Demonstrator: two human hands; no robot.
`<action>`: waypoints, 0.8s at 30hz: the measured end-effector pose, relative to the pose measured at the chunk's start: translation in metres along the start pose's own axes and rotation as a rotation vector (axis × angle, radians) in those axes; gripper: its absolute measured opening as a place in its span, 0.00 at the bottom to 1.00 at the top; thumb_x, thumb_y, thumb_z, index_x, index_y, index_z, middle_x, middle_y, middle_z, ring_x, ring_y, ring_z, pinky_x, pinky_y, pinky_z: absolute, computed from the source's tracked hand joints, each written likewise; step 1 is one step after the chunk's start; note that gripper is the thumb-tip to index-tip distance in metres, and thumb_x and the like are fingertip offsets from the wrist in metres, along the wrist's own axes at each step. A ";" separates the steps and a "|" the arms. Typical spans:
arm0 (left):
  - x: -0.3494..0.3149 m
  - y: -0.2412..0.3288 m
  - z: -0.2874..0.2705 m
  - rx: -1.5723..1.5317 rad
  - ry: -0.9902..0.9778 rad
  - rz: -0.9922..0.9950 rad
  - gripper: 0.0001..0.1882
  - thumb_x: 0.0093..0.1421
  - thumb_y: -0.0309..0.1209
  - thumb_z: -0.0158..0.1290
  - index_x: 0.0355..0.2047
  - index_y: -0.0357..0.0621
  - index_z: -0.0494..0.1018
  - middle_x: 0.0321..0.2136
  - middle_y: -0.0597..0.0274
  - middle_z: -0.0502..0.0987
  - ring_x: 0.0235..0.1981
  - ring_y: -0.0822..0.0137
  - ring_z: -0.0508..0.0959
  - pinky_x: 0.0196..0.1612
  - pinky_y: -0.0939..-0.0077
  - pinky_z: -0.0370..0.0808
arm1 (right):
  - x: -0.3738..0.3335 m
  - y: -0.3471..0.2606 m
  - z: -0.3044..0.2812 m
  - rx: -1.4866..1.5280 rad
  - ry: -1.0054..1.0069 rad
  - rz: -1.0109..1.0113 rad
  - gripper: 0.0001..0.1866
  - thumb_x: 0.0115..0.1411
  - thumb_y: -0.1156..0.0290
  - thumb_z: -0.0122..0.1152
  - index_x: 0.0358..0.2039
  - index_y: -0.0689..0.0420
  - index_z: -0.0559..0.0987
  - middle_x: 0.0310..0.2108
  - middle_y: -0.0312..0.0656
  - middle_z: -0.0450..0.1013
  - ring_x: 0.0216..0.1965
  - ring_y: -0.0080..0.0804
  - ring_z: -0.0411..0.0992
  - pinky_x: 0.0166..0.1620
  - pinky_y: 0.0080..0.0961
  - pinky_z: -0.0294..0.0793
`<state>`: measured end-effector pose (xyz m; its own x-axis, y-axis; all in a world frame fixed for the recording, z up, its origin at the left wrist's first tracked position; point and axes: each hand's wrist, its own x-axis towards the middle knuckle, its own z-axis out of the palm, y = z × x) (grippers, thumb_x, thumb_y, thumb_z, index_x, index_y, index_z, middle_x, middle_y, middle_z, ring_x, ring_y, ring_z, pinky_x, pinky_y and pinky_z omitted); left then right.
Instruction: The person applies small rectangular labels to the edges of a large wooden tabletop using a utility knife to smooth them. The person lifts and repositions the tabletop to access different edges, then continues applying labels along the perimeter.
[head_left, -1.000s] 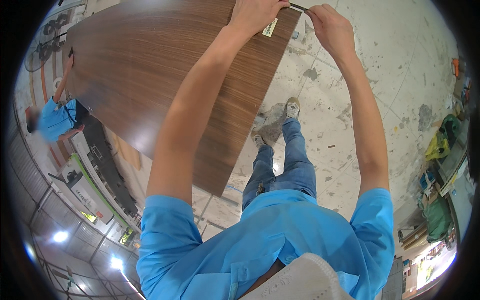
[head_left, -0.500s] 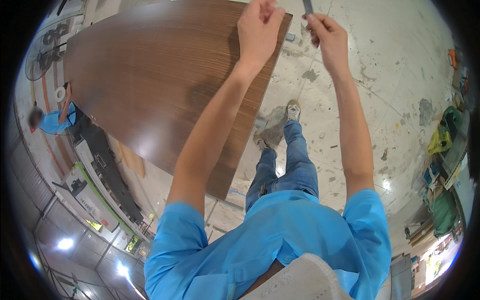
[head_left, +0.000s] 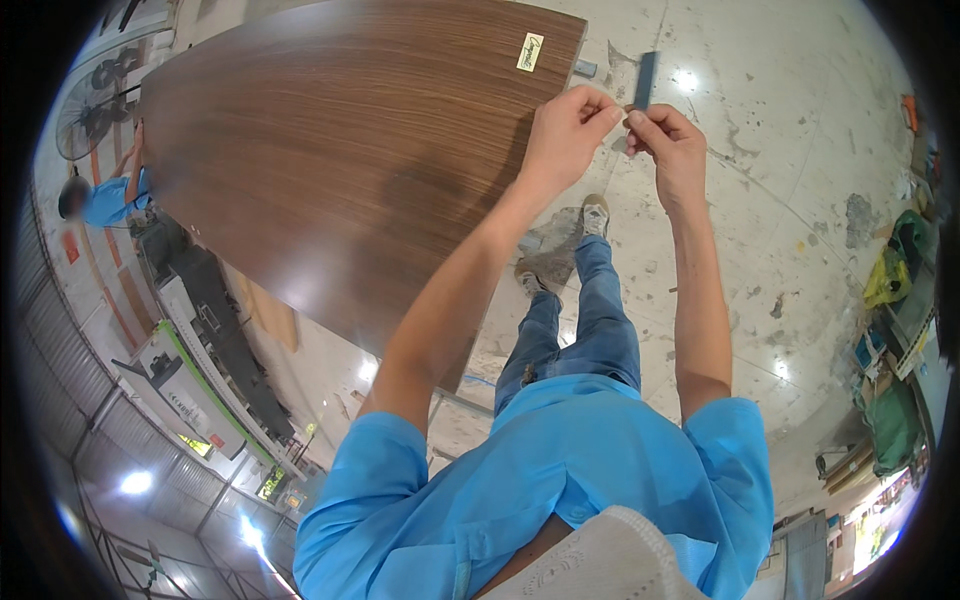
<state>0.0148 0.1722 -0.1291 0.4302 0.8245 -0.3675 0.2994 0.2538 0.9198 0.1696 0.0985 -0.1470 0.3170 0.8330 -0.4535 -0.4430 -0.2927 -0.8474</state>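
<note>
My right hand (head_left: 680,150) is closed, pinching the lower end of a flat, dark blue-grey strip (head_left: 648,80), which points away from me above the floor. Close beside it, my left hand (head_left: 570,138) has thumb and forefinger pressed together, the tips nearly meeting the right hand's fingers. Whatever lies in that pinch is too small to make out. Both hands are by the right edge of a large brown wood-grain board (head_left: 350,130). A small cream label (head_left: 530,52) lies on the board near its far right corner.
Another person (head_left: 112,200) in a blue shirt stands at the board's far left end, near a fan (head_left: 95,105). A long machine with a green edge (head_left: 215,385) runs along the left. Bags and materials (head_left: 890,280) line the right side. The floor (head_left: 790,180) is patchy.
Both hands have come nearer to me and closer together, the left also moving right. The cream label on the board now shows. The other person's arms have shifted.
</note>
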 end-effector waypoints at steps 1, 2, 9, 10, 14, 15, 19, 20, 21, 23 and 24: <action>-0.009 -0.007 0.003 -0.250 0.027 -0.077 0.09 0.66 0.33 0.59 0.36 0.38 0.79 0.30 0.69 0.78 0.30 0.76 0.76 0.35 0.79 0.76 | 0.001 0.002 -0.001 0.033 0.042 -0.007 0.08 0.67 0.75 0.64 0.42 0.66 0.81 0.33 0.40 0.78 0.31 0.24 0.75 0.37 0.22 0.78; -0.021 -0.013 0.005 -0.190 0.045 -0.135 0.09 0.66 0.33 0.59 0.36 0.39 0.79 0.30 0.68 0.78 0.30 0.76 0.76 0.36 0.78 0.75 | 0.002 0.004 0.001 0.070 0.048 -0.075 0.07 0.67 0.75 0.64 0.41 0.66 0.81 0.33 0.40 0.79 0.31 0.25 0.76 0.36 0.23 0.79; -0.153 -0.026 -0.012 0.655 -0.206 0.250 0.11 0.61 0.32 0.64 0.42 0.45 0.79 0.41 0.58 0.81 0.44 0.59 0.80 0.47 0.61 0.76 | 0.043 0.009 0.024 0.047 0.082 -0.208 0.06 0.66 0.73 0.64 0.40 0.62 0.81 0.33 0.42 0.80 0.32 0.26 0.78 0.38 0.27 0.80; -0.164 -0.028 -0.025 0.710 -0.098 0.340 0.14 0.59 0.31 0.65 0.45 0.45 0.79 0.45 0.56 0.80 0.49 0.56 0.79 0.51 0.59 0.75 | 0.052 0.010 0.027 0.009 0.089 -0.209 0.07 0.66 0.72 0.64 0.40 0.62 0.81 0.33 0.42 0.81 0.33 0.26 0.78 0.38 0.27 0.80; -0.201 -0.052 -0.090 0.901 0.228 0.345 0.31 0.55 0.32 0.68 0.59 0.45 0.73 0.61 0.52 0.72 0.64 0.49 0.68 0.66 0.53 0.65 | 0.080 0.014 0.034 -0.330 0.122 -0.374 0.10 0.67 0.68 0.64 0.45 0.59 0.81 0.37 0.38 0.82 0.36 0.24 0.78 0.42 0.26 0.78; -0.212 -0.062 -0.106 0.993 0.235 0.255 0.33 0.55 0.34 0.67 0.61 0.44 0.72 0.62 0.52 0.71 0.66 0.47 0.67 0.67 0.53 0.64 | 0.084 0.015 0.037 -0.360 0.135 -0.384 0.12 0.65 0.67 0.64 0.46 0.58 0.80 0.35 0.39 0.82 0.35 0.26 0.77 0.42 0.28 0.77; -0.270 -0.104 -0.187 1.078 0.364 0.113 0.31 0.63 0.34 0.61 0.66 0.42 0.67 0.66 0.48 0.67 0.68 0.45 0.64 0.70 0.51 0.59 | 0.094 0.009 0.049 -0.567 0.167 -0.510 0.14 0.66 0.71 0.63 0.52 0.51 0.81 0.34 0.36 0.79 0.36 0.25 0.77 0.38 0.29 0.76; -0.282 -0.115 -0.209 1.009 0.487 0.059 0.30 0.66 0.35 0.57 0.66 0.41 0.65 0.67 0.46 0.65 0.68 0.44 0.63 0.70 0.50 0.58 | 0.096 0.006 0.051 -0.606 0.160 -0.577 0.15 0.66 0.71 0.61 0.53 0.52 0.80 0.35 0.38 0.79 0.36 0.31 0.77 0.39 0.31 0.76; -0.292 -0.126 -0.227 0.935 0.613 0.009 0.29 0.69 0.37 0.54 0.67 0.40 0.64 0.68 0.44 0.64 0.68 0.43 0.63 0.71 0.49 0.58 | 0.098 0.002 0.053 -0.648 0.138 -0.642 0.16 0.65 0.72 0.60 0.53 0.52 0.80 0.35 0.41 0.79 0.35 0.36 0.77 0.40 0.33 0.77; -0.311 -0.145 -0.254 1.096 0.670 -0.056 0.29 0.71 0.39 0.49 0.68 0.39 0.62 0.68 0.42 0.63 0.68 0.43 0.63 0.70 0.49 0.57 | 0.100 -0.002 0.056 -0.695 0.093 -0.758 0.15 0.66 0.73 0.57 0.53 0.54 0.78 0.36 0.47 0.77 0.37 0.46 0.76 0.42 0.39 0.76; -0.316 -0.154 -0.262 1.177 0.698 -0.085 0.29 0.72 0.40 0.47 0.68 0.38 0.62 0.68 0.41 0.63 0.68 0.42 0.63 0.70 0.49 0.57 | 0.100 -0.004 0.057 -0.699 0.078 -0.812 0.14 0.66 0.74 0.56 0.52 0.55 0.78 0.36 0.49 0.75 0.39 0.50 0.75 0.43 0.43 0.75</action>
<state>-0.3907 0.0050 -0.1180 -0.0348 0.9981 0.0507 0.9934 0.0290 0.1107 0.1548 0.2101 -0.1736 0.3641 0.8745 0.3206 0.4944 0.1103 -0.8622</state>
